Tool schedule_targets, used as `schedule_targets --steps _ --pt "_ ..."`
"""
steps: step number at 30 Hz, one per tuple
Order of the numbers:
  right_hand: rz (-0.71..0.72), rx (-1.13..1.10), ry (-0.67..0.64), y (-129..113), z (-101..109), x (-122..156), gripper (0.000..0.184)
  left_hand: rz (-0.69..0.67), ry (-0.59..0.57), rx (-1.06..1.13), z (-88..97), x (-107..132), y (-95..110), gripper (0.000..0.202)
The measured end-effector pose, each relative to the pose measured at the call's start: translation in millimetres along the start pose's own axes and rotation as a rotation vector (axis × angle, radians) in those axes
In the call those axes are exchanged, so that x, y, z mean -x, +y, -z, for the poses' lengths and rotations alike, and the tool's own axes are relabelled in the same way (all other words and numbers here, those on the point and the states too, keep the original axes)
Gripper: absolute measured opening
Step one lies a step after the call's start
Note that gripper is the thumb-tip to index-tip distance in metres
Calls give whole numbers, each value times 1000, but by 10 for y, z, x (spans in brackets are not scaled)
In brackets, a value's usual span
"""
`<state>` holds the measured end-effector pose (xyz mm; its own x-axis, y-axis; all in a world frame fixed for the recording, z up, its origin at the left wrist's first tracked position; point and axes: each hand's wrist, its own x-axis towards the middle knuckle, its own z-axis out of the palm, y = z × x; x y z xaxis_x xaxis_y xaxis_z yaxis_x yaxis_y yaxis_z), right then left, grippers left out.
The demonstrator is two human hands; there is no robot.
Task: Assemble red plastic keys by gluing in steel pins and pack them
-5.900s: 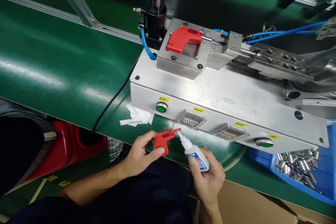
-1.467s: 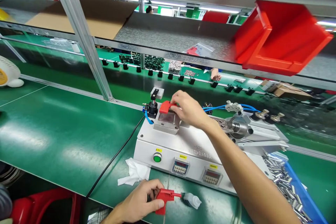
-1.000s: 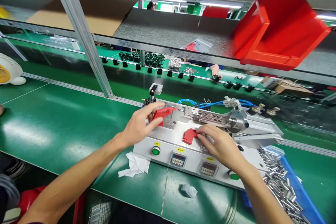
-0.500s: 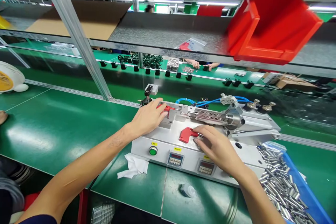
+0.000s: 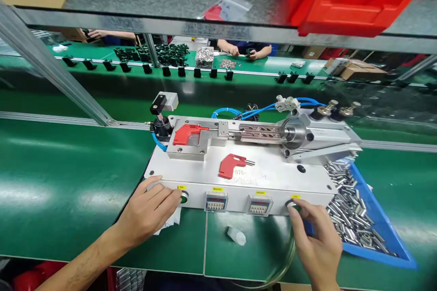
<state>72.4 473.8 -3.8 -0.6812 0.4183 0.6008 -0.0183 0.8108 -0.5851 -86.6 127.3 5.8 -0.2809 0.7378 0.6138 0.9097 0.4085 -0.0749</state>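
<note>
My left hand point(image 5: 148, 209) lies against the front left of the machine point(image 5: 191, 163), fingers stretched out and tips on the green push button point(image 5: 184, 197). At the front right, the thumb and fingertips of my right hand point(image 5: 317, 236) touch a second push button point(image 5: 290, 203), partly hidden by them. Neither hand holds anything. A red pistol-shaped plastic piece point(image 5: 186, 134) sits in the metal fixture block, its rod running right toward the cylinder point(image 5: 297, 132). Another red piece point(image 5: 230, 166), with metal pins sticking out, lies flat on the white top plate.
A blue bin point(image 5: 385, 241) of metal tubes point(image 5: 351, 209) stands to the right. In front lie a small bottle point(image 5: 236, 235) and white tissue point(image 5: 172, 220). A shelf with a red bin point(image 5: 368, 9) hangs above. Across the bench, co-workers' hands point(image 5: 234, 50) handle black parts.
Both hands have left the red pieces and moved down to the front buttons. One red piece now lies released on the plate, the other in the fixture. The view has tilted down.
</note>
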Motion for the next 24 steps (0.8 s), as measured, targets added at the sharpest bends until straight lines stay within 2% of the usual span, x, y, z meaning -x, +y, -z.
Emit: schedule_targets --steps 3,7,13,18,22,24 --pt "-120 -158 -70 45 40 -10 15 56 -66 47 44 -49 25 12" --pt "-197 -183 -27 80 27 -14 18 94 -83 48 60 -130 56 12" --pt "-211 -153 -2 106 -34 13 15 156 -57 103 -13 -117 37 11" --pt "-164 -126 38 108 -106 57 17 201 -13 236 16 -115 36 12" --pt "-108 -78 143 110 -241 107 19 171 112 383 34 -378 137 12" --pt "-95 -67 177 99 -291 122 20 175 108 399 -12 -602 185 8"
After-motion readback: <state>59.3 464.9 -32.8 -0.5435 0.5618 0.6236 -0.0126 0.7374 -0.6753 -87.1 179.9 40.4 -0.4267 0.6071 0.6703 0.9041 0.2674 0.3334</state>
